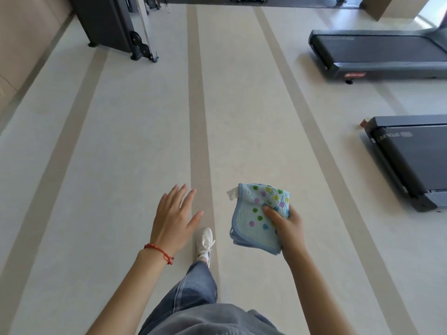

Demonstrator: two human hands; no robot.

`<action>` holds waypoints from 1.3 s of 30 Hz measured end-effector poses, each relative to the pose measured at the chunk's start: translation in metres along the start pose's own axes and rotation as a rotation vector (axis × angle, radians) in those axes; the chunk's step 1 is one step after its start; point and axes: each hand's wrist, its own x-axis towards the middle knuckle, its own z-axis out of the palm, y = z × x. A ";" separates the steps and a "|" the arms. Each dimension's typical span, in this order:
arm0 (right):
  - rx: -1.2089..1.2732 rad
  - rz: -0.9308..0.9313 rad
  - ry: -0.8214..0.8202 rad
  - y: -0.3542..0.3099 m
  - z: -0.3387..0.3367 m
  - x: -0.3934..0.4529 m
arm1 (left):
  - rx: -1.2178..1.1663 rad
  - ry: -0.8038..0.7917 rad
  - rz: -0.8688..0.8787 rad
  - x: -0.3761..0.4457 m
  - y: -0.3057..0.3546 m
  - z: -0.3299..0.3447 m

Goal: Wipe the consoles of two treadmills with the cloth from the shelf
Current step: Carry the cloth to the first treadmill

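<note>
My right hand (286, 224) grips a folded light-blue cloth (256, 222) with coloured dots and a white tag, held over the floor in front of me. My left hand (175, 216) is empty, fingers spread, palm down, with a red cord on the wrist. Two dark treadmills stand at the right: the near treadmill (411, 158) and the far treadmill (377, 56). Only their rear deck ends show; their consoles are out of view.
Pale floor with tan stripes (198, 105) runs ahead. A dark weight machine (116, 25) stands at the back left beside a beige wall (21, 44). My leg in jeans and a white shoe (205, 243) is stepping forward between my hands.
</note>
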 end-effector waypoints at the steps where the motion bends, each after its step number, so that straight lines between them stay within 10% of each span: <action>1: 0.008 -0.003 0.004 -0.010 0.010 0.020 | 0.002 -0.006 0.008 0.025 -0.007 0.000; 20: 0.125 0.005 0.188 -0.172 0.082 0.337 | 0.036 -0.012 0.232 0.441 -0.047 -0.005; 39: 0.428 0.060 0.674 -0.243 -0.022 0.491 | 0.051 -0.234 0.812 0.730 0.130 0.053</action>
